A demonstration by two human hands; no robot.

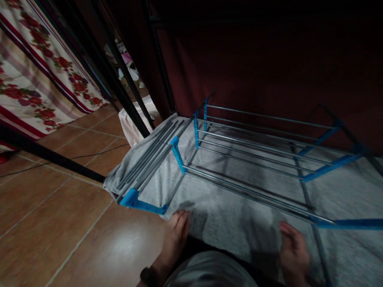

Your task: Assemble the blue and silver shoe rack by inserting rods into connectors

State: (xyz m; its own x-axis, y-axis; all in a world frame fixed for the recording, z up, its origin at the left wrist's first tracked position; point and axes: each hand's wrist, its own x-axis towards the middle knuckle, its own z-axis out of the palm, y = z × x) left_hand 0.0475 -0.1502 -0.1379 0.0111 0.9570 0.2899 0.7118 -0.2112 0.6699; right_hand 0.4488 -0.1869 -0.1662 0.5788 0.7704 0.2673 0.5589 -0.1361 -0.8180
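The one view looks forward and down from head height. The rack (pixel 248 193) sits close in front, below.

No text, labels, brands, numbers or signs legible anywhere in view.
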